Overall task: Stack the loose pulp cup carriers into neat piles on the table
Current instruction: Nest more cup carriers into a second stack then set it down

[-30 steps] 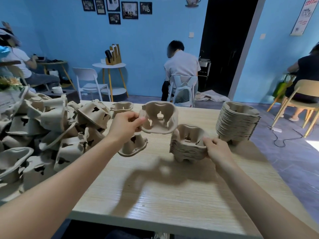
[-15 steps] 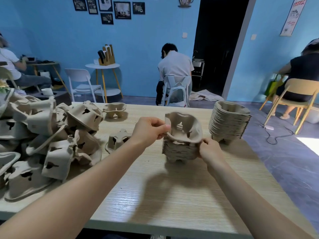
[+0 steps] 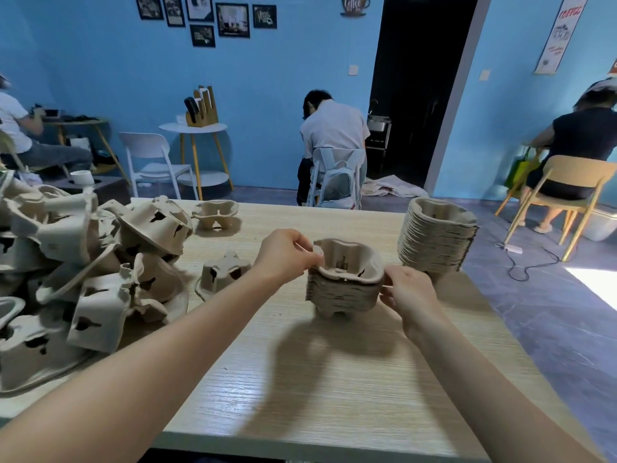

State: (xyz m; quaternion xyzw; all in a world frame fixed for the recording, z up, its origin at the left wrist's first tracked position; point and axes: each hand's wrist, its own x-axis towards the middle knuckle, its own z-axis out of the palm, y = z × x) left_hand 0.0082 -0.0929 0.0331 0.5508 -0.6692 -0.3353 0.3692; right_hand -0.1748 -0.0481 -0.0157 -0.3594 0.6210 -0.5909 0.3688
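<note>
A short stack of pulp carriers (image 3: 340, 295) stands mid-table. On top sits a single carrier (image 3: 350, 262), tilted slightly, partly nested. My left hand (image 3: 287, 255) pinches that carrier's left rim. My right hand (image 3: 409, 292) holds the right side of the stack, fingers curled at its edge. A taller finished stack (image 3: 434, 238) stands behind on the right. A big jumble of loose carriers (image 3: 83, 269) covers the table's left side, with one upside-down carrier (image 3: 222, 274) and one upright carrier (image 3: 217, 213) lying apart from it.
The wooden table (image 3: 334, 379) ends close on the right, beyond the tall stack. Behind it sit people on chairs, a white chair (image 3: 153, 162) and a small round table (image 3: 193, 128). A cable (image 3: 524, 265) lies on the floor at right.
My left hand carried the single carrier from the air left of the short stack over and down onto its top. My right hand stayed at the stack's right side.
</note>
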